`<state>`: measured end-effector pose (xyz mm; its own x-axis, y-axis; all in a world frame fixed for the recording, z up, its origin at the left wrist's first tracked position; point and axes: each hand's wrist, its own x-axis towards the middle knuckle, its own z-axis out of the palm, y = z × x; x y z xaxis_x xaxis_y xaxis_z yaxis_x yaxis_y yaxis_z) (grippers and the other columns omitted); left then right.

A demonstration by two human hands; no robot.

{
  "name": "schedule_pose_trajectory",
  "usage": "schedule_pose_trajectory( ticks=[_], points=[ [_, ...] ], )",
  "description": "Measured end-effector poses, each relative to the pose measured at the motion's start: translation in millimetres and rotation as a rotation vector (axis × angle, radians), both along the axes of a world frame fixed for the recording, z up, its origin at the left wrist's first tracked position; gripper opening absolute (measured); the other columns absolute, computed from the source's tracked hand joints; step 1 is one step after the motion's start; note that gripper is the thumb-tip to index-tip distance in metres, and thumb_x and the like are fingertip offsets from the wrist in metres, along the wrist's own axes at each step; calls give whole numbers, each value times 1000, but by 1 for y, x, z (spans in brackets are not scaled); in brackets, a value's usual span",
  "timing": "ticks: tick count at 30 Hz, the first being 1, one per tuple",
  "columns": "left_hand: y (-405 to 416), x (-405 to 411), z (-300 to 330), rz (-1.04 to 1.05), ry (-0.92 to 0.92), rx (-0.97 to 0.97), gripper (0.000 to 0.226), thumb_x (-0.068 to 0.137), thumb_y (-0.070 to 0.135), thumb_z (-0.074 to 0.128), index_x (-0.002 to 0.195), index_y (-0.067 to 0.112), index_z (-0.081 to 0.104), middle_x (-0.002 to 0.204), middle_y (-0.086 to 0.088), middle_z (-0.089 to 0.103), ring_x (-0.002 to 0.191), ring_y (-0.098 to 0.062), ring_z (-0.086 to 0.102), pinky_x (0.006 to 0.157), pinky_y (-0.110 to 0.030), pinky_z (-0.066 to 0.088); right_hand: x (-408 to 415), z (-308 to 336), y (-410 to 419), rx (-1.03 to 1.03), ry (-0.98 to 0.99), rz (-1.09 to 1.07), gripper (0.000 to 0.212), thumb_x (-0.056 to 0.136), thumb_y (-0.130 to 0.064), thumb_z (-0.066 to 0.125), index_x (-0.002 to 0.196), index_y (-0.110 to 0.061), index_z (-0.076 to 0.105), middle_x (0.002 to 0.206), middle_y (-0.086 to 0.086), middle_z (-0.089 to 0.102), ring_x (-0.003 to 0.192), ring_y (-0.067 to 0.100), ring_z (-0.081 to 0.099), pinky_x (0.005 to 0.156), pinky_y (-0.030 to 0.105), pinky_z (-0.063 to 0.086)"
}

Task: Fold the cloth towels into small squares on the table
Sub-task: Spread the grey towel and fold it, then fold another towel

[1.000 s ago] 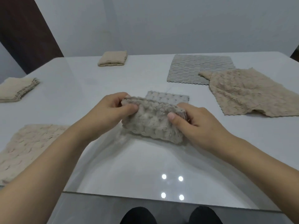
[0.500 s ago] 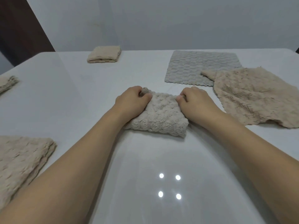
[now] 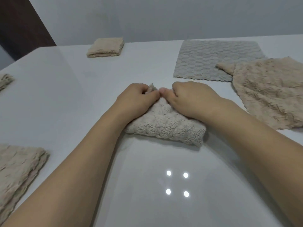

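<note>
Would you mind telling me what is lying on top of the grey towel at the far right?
A corner of the beige towel overlaps the near right part of the grey towel. Nothing else lies on it. The covered part of the grey towel cannot be seen.

i see both bare forearms reaching forward from the lower corners and converging toward the middle. my left hand (image 3: 136,99) has its fingers curled under and its thumb pointing inward, pinching fabric. my right hand (image 3: 191,97) mirrors it, knuckles up, fingers curled, thumb pointing toward the left one. the two thumb tips nearly touch. both wrists sit low.
</note>
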<state>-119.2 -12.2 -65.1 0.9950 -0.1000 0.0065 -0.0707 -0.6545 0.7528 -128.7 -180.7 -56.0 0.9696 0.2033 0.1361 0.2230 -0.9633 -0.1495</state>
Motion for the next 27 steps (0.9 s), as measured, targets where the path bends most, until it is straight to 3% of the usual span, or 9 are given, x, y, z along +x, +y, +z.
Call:
schedule_pose_trajectory(
  ticks=[2,4,6,11,14,17,20,23,27],
  points=[
    [1,-5,5,-10,44,-111,35,89,47,64,70,20,55,57,4,44,52,-12,40,54,-27,32,1,-1,-4,38,18,29,58,94,-67,20,70,-19,43,82,2,58,84,27,54,67,35,35],
    [7,-15,11,-6,76,-202,31,91,42,64,73,17,59,57,5,48,51,-10,43,51,-23,33,3,-4,-7,73,-7,41,56,96,-64,22,64,-21,39,71,-1,49,77,25,48,66,35,34],
    [16,-23,13,-7,102,-280,25,88,37,68,77,16,63,59,6,54,55,-10,49,54,-22,37,5,-9,-8,126,-53,33,51,99,-57,23,66,-21,37,72,-1,47,78,25,45,67,35,33],
    [25,-32,13,78,126,-529,19,69,27,66,84,16,69,77,-6,62,75,-27,50,70,-43,36,10,-9,-12,227,-169,9,43,101,-51,21,89,-17,43,96,14,62,90,34,55,67,36,30],
    [20,-32,14,59,160,-521,22,68,26,67,86,14,70,82,-10,62,75,-29,51,72,-43,37,12,-9,-13,220,-150,15,44,101,-52,20,90,-16,44,93,12,61,89,34,54,68,36,31],
    [16,-32,13,25,156,-448,20,66,26,68,81,13,64,78,-8,62,72,-22,57,70,-36,43,16,-10,-13,174,-81,-7,54,95,-64,19,78,-18,43,80,3,52,80,28,48,67,36,32],
    [14,-33,11,17,131,-427,17,66,23,67,75,17,54,76,-8,54,71,-19,50,68,-35,37,19,-11,-11,122,-63,-26,52,96,-63,22,70,-21,38,72,-1,47,76,26,44,65,36,32],
    [15,-30,11,74,131,-514,17,67,25,69,74,20,55,70,-5,57,66,-20,51,66,-36,38,21,-12,-10,124,-77,-17,47,99,-55,23,80,-15,40,80,2,49,78,25,43,66,36,32],
    [16,-27,10,134,137,-469,23,70,30,74,79,13,63,66,-3,60,61,-20,56,63,-32,43,21,-13,-8,182,-118,19,42,101,-51,23,91,-13,37,83,9,51,76,29,45,65,37,32]
  ],
)
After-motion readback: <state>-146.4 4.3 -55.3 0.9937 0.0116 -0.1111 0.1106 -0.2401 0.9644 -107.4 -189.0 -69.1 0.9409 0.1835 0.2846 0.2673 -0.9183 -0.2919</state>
